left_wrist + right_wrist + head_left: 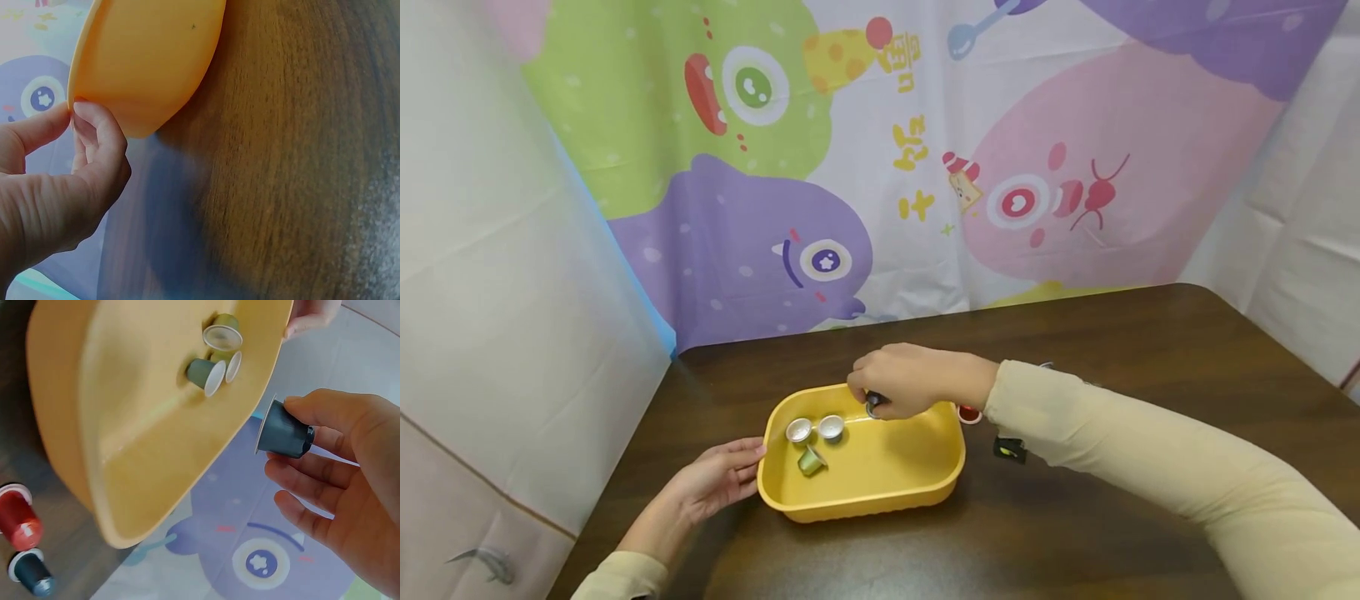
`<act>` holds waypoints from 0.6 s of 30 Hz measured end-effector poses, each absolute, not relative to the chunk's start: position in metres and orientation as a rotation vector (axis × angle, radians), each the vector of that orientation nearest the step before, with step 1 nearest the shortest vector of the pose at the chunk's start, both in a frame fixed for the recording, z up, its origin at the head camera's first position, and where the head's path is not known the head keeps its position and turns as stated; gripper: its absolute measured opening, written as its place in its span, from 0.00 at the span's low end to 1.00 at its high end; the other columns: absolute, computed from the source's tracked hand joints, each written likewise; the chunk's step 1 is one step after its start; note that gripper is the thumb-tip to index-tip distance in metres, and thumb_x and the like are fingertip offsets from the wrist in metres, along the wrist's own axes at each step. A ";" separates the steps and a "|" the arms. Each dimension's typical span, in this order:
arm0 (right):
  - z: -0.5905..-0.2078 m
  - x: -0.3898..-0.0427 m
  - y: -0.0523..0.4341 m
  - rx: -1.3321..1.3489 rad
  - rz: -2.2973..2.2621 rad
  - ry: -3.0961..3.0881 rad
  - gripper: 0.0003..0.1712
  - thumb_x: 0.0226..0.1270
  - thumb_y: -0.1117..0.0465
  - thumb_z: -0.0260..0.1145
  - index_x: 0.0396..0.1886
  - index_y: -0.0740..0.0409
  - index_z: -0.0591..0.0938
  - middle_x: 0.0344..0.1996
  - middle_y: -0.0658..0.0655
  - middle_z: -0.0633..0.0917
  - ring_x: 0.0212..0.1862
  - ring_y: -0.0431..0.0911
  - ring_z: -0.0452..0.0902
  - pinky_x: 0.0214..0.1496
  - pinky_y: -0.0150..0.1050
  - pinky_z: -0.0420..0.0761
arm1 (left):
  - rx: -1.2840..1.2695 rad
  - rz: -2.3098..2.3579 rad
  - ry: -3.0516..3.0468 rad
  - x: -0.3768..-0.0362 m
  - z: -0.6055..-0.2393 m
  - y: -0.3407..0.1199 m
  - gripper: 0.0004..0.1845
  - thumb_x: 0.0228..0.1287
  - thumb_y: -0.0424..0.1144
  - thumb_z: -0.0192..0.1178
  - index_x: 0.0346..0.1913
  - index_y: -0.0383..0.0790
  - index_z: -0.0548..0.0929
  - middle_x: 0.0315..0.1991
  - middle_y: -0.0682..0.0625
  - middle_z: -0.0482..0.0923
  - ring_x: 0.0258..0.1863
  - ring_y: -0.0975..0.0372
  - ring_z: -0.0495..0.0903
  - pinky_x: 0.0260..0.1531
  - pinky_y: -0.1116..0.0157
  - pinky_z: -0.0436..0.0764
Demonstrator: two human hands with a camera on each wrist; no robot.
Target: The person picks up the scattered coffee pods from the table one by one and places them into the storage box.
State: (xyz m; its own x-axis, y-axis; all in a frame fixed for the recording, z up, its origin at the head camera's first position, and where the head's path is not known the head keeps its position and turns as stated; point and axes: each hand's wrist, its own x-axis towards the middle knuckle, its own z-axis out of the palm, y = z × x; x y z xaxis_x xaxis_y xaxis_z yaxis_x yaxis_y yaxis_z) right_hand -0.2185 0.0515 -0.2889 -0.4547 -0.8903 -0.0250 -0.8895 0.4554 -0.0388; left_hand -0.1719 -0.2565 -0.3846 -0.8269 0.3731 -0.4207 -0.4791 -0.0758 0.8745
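The right hand [913,382] pinches the dark capsule [284,432] between its bent thumb and fingers, and in the head view this capsule appears above the far side of the yellow tray [865,506]. The tray has its long axis from left to right, and the left hand [718,479] pinches its rim at the left end, so this hand is nearer to the three capsules [831,428] lying inside.

Yellow characters [912,153] stand on the printed backdrop [917,279] before me; I can read none of them reliably.
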 end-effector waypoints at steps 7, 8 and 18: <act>-0.285 -0.220 0.035 -1.600 0.011 2.619 0.05 0.63 0.59 0.64 0.38 0.52 0.80 0.35 0.50 0.81 0.33 0.40 0.72 0.37 0.33 0.74 | -0.130 1.945 1.646 -0.174 -0.386 -0.257 0.20 0.71 0.35 0.53 0.60 0.32 0.63 0.40 0.55 0.80 0.41 0.68 0.80 0.45 0.69 0.81; -0.285 -0.220 0.033 -1.599 0.017 2.616 0.05 0.63 0.59 0.64 0.38 0.52 0.80 0.36 0.50 0.81 0.34 0.40 0.73 0.38 0.33 0.74 | -0.126 1.946 1.645 -0.174 -0.386 -0.257 0.21 0.72 0.35 0.52 0.62 0.31 0.62 0.40 0.55 0.80 0.41 0.68 0.80 0.45 0.69 0.81; -0.295 -0.227 0.018 -1.565 0.033 2.585 0.05 0.63 0.61 0.63 0.39 0.52 0.80 0.38 0.50 0.81 0.35 0.39 0.72 0.39 0.32 0.73 | -0.137 1.946 1.636 -0.172 -0.385 -0.258 0.29 0.71 0.34 0.53 0.67 0.27 0.54 0.41 0.54 0.80 0.42 0.68 0.80 0.46 0.68 0.81</act>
